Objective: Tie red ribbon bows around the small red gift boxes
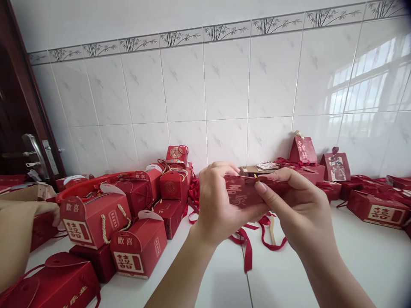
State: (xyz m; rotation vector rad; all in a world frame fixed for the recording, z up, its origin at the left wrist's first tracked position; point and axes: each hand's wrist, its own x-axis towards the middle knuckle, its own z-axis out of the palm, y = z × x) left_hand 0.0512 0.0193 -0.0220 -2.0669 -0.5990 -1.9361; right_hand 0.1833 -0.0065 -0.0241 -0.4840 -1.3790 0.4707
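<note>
A small dark red gift box [242,192] with pale characters on its side is held up in front of me, above the white table. My left hand [215,201] wraps around its left end, fingers behind and thumb along the bottom. At the upper right edge, the thumb and forefinger of my right hand [293,205] pinch the box. A tiny yellow tip [256,175], perhaps ribbon or cord, pokes out beside that thumb. Below lie loose dark red ribbons [247,252] and a flat yellowish strip [272,230].
Red handled boxes [138,248] crowd the left side, near a red plastic basin [73,196]. Another person's sleeve [16,239] reaches in at far left. More red boxes [379,209] stand right, along the tiled wall [224,85]. A door [19,107] is at left.
</note>
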